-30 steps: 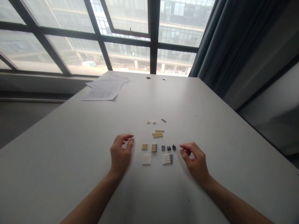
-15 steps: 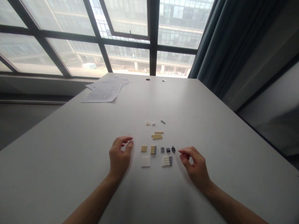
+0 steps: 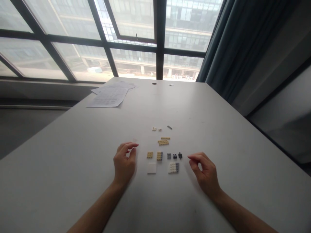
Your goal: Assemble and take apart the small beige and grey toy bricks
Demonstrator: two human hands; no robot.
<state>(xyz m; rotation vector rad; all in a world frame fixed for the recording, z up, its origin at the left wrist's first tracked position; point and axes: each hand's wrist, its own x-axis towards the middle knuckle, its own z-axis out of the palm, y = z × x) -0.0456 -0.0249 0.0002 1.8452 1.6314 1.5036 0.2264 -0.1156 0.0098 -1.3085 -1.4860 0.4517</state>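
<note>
My left hand (image 3: 125, 163) rests on the white table with its fingers loosely curved and thumb apart from them. Nothing is in it. Closest to it are a tan studded plate (image 3: 150, 154) and a smooth white square tile (image 3: 152, 168). On the other side, my right hand (image 3: 204, 170) is loosely curved, thumb near the index finger, with nothing seen between them. Just left of its fingertips lies a small black piece (image 3: 180, 155). Between the hands are a tan and grey block (image 3: 159, 156), a grey piece (image 3: 168, 155), another black piece (image 3: 175, 156) and a white and grey studded plate (image 3: 173, 168).
Farther out lie long tan strips (image 3: 163, 142), small white pieces (image 3: 154, 128) and a thin grey strip (image 3: 169, 127). Printed papers (image 3: 109, 97) overlap at the table's far left. Windows stand behind, and a dark curtain (image 3: 225, 48) hangs at the right.
My right hand has shifted slightly to the right, away from the black piece. My left hand is almost unmoved, and the pieces lie as before.
</note>
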